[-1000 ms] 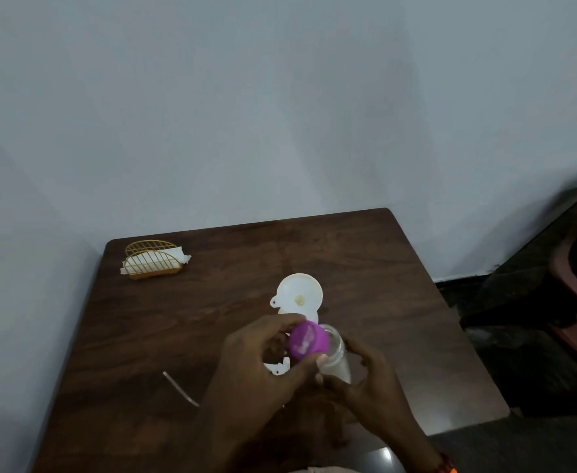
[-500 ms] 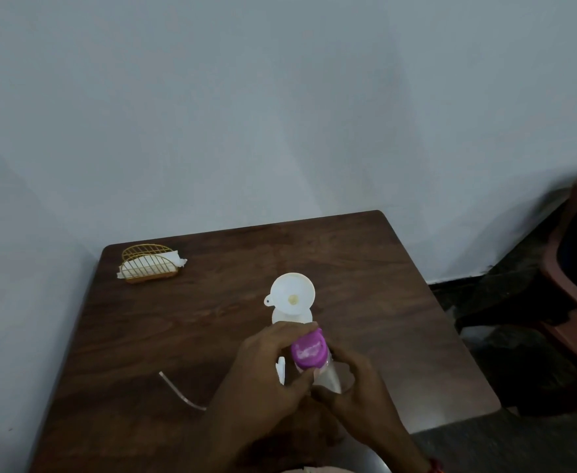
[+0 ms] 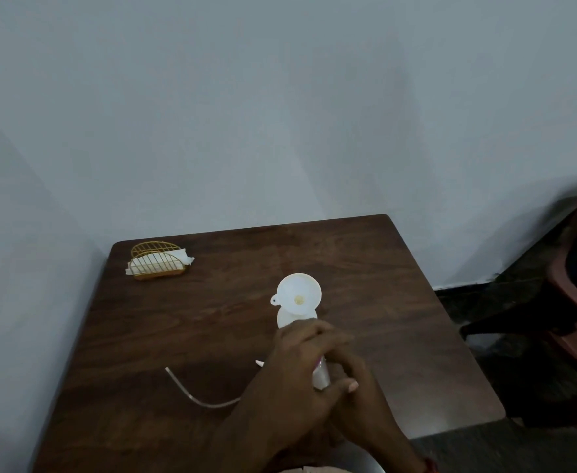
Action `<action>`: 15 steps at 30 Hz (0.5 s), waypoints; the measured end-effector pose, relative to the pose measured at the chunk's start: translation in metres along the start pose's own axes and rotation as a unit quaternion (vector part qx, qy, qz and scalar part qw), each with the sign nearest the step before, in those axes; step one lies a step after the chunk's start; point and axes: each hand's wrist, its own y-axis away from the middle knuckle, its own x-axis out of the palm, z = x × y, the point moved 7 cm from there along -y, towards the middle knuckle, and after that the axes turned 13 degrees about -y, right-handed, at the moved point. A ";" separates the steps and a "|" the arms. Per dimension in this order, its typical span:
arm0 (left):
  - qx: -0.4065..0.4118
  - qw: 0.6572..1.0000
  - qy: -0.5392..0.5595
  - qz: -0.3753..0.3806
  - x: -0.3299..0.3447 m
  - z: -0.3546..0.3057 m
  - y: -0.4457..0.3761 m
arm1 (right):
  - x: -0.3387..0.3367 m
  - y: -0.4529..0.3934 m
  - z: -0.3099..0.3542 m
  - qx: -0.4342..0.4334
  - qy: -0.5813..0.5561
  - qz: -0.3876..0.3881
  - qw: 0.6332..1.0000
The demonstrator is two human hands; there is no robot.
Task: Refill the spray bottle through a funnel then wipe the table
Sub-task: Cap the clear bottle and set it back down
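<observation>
Both hands work at the refill container's cap, the left hand [image 3: 300, 356] curled over its top and the right hand [image 3: 348, 380] gripping its white body [image 3: 321, 375] above the desk [image 3: 399, 302], so pouring into the funnel [image 3: 299, 295] seated in the spray bottle [image 3: 285, 318] likely follows.

Desk [image 3: 212, 336]: dark brown, wood-grain streaks. Funnel [image 3: 299, 295]: white, yellowish at the throat. Wire holder [image 3: 157, 261]: gold grid, white napkins inside. Tube [image 3: 195, 394]: pale, translucent. Small bottle [image 3: 321, 375]: whitish, a pink sliver near the top. Wall [image 3: 280, 114]: plain grey-white.
</observation>
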 end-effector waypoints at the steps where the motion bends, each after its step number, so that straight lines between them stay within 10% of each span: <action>1: -0.027 1.000 0.005 -0.009 -0.003 0.007 -0.001 | -0.001 -0.001 -0.007 -0.016 -0.010 -0.004 1.000; 11: -0.041 0.997 0.058 -0.008 -0.016 0.023 0.007 | 0.002 -0.003 -0.001 -0.032 -0.025 -0.051 0.998; 15: -0.112 0.988 -0.088 -0.052 -0.026 0.042 0.004 | 0.001 -0.007 0.001 -0.041 -0.031 -0.059 0.997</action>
